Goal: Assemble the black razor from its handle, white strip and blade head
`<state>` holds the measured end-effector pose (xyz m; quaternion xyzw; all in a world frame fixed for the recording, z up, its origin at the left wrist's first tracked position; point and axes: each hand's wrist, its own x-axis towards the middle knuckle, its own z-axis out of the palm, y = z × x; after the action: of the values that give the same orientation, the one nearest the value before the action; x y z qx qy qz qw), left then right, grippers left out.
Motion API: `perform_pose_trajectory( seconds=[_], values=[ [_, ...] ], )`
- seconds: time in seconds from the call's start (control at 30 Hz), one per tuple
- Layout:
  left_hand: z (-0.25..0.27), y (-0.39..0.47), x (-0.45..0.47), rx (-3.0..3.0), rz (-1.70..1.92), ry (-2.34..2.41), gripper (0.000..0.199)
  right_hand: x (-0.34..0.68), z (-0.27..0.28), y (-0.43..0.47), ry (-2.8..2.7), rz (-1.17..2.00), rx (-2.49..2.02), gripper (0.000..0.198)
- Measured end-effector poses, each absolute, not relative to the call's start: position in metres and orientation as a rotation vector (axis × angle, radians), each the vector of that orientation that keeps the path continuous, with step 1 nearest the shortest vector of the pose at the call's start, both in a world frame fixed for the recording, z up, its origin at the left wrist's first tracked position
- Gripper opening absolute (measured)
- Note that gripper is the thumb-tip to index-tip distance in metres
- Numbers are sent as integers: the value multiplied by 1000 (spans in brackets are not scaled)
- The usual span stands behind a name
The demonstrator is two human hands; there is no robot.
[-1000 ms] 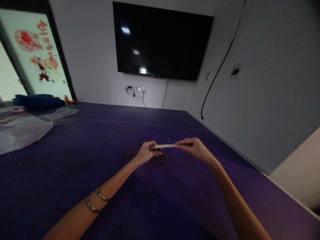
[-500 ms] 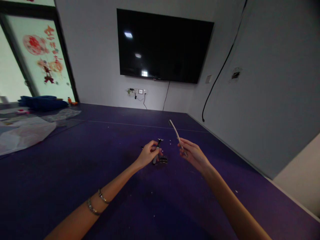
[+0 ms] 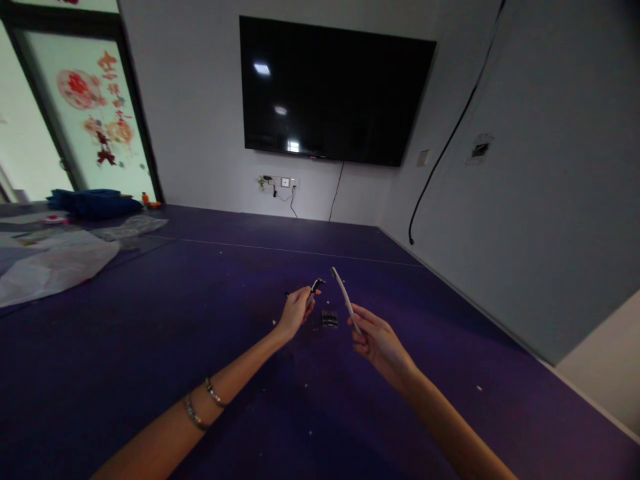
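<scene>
My left hand is closed around the handle of a razor, whose dark head points up and to the right. Between finger and thumb, my right hand grips a pale toothbrush near its lower end. The brush tilts up to the left, so its dark bristled head comes close to the razor head, with a small gap in view. Below and between both hands, a small dark case, perhaps of razor cartridges, lies on the purple surface.
White specks are scattered over the surface. Clear plastic sheeting and a dark blue cloth bundle lie at the far left. A television hangs on the back wall, and a black cable dangles along the right wall.
My left hand has turned the razor from upright to leaning right, exposing the dark case. The toothbrush has come lower and leftward, nearer the razor head. The view has shifted slightly.
</scene>
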<state>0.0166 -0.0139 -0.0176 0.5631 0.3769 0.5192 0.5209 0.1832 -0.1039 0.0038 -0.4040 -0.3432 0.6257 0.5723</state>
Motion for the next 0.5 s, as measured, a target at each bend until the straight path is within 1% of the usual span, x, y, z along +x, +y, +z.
perform_pose_trajectory(
  seconds=[0.13,0.37,0.5],
  values=[
    [-26,-9,17,1462,1317,888,35,176,1,-108,-797,1501,-932,33],
    [-35,-4,16,1562,1425,832,17,174,-4,-108,-785,1511,-955,34],
    [-36,-4,16,1567,1441,843,13,173,-9,-112,-780,1508,-992,34]
  ],
)
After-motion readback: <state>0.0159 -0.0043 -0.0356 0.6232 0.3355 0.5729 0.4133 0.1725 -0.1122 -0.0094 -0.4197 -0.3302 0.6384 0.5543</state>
